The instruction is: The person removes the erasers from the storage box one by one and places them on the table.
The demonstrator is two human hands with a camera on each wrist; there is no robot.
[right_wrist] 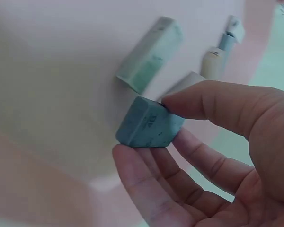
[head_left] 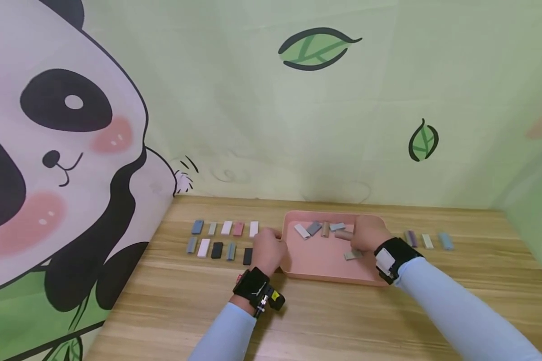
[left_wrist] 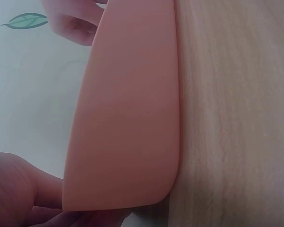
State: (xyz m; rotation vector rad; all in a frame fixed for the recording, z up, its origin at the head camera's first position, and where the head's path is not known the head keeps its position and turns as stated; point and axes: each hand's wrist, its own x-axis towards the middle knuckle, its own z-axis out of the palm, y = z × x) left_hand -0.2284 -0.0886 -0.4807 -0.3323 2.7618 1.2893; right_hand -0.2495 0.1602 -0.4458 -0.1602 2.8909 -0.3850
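My left hand (head_left: 268, 250) grips the left edge of a pink tray (head_left: 311, 260), thumb at the rim (left_wrist: 64, 196) in the left wrist view. Over the tray's right side, my right hand (head_left: 369, 233) pinches a small blue-green eraser (right_wrist: 154, 125) between thumb and fingers; the head view hides that eraser behind the hand. A pale green eraser (right_wrist: 151, 56) lies just beyond it on the tray floor. Further back in the tray are a white eraser (head_left: 301, 230), a blue-grey one (head_left: 313, 228), a brown one (head_left: 325, 229) and others.
Left of the tray, several erasers stand in two rows on the wooden table (head_left: 162, 301), among them a pink one (head_left: 238, 229) and a black one (head_left: 217, 250). To its right lie a purple eraser (head_left: 411, 238), a pale one (head_left: 427, 241) and a light blue one (head_left: 445, 240). A printed backdrop (head_left: 235, 100) rises behind.
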